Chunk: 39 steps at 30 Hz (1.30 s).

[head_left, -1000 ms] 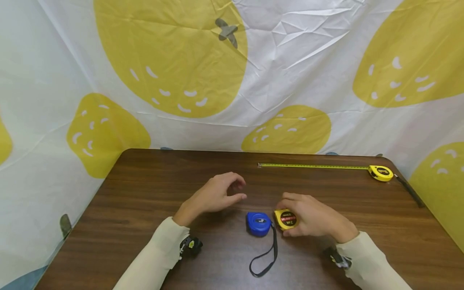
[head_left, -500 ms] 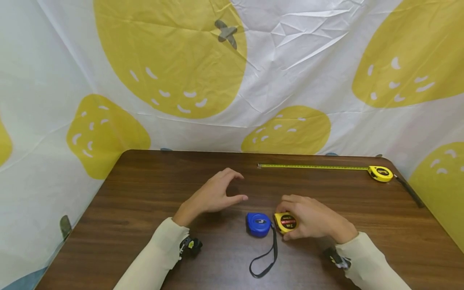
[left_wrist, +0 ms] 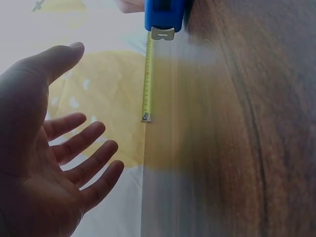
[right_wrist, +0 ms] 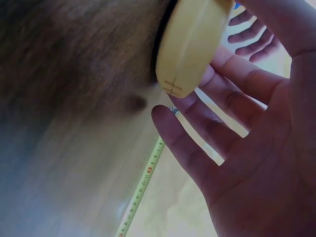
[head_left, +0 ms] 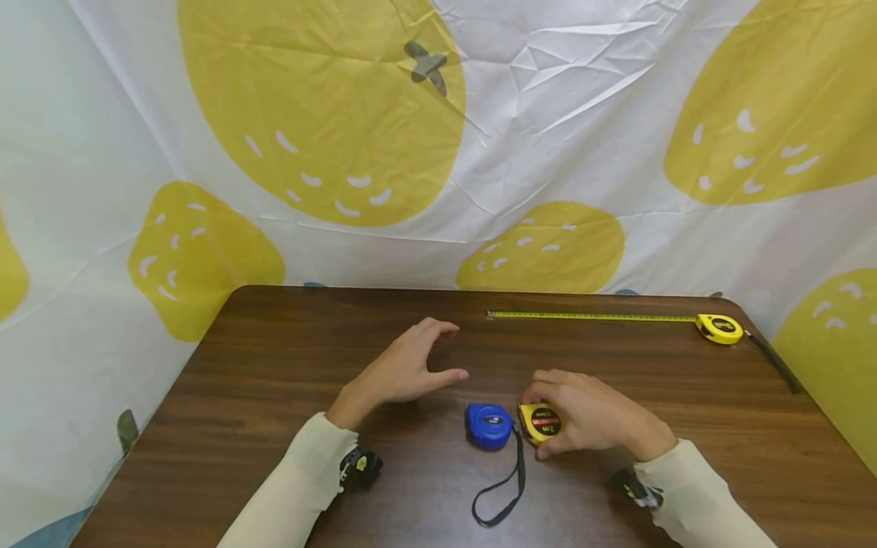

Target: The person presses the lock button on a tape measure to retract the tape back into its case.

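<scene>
My right hand (head_left: 592,411) holds a small yellow 2 m tape measure (head_left: 540,423) between thumb and fingers, close over the table. In the right wrist view the rounded case (right_wrist: 190,47) stands before the fingers, the little finger stretched out below it. Just left of it lies a blue tape measure (head_left: 489,426) with a black wrist strap (head_left: 500,506) trailing toward me. My left hand (head_left: 404,367) hovers behind and left of the blue one, thumb and fingers spread apart, holding nothing. Its palm (left_wrist: 39,182) shows in the left wrist view, beside the blue case (left_wrist: 164,15).
At the back right of the brown wooden table (head_left: 288,342) lies another yellow tape measure (head_left: 719,329). Its blade (head_left: 592,316) is pulled out leftward along the back edge, and a black strap (head_left: 774,361) hangs off its right. A fruit-print curtain (head_left: 342,251) encloses the table.
My left fingers have straightened and spread from a more curled pose. The right hand stays at the yellow tape measure, with only a slight shift. The other tape measures lie where they were.
</scene>
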### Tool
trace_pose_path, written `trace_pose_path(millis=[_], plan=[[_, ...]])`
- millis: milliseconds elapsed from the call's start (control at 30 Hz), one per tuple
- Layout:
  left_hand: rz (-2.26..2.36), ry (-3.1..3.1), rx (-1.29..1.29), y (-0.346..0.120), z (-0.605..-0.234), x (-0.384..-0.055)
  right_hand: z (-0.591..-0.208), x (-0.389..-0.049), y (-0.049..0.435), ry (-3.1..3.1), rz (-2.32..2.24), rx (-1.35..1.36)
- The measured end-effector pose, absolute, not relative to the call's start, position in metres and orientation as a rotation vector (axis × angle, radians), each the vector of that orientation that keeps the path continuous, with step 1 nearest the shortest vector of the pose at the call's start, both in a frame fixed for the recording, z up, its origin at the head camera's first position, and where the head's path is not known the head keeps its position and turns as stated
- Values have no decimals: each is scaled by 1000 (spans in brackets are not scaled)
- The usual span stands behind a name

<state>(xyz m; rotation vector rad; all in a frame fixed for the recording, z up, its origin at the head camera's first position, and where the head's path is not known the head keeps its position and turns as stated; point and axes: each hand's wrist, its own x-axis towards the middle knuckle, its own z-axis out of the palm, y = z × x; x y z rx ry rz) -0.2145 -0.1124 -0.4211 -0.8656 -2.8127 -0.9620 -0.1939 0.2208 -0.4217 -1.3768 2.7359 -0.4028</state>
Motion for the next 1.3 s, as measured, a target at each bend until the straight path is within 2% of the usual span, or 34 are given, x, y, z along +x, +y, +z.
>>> trace_pose_path(millis=[400, 967, 1300], plan=[[-983, -2841, -862, -107, -421, -220, -418, -207, 241, 2793, -612, -1329], [-1033, -2849, -841, -94, -421, -250, -424, -232, 292, 3014, -825, -856], [-1120, -2878, -806, -90, -423, -267, -428, -249, 328, 3050, -853, -671]])
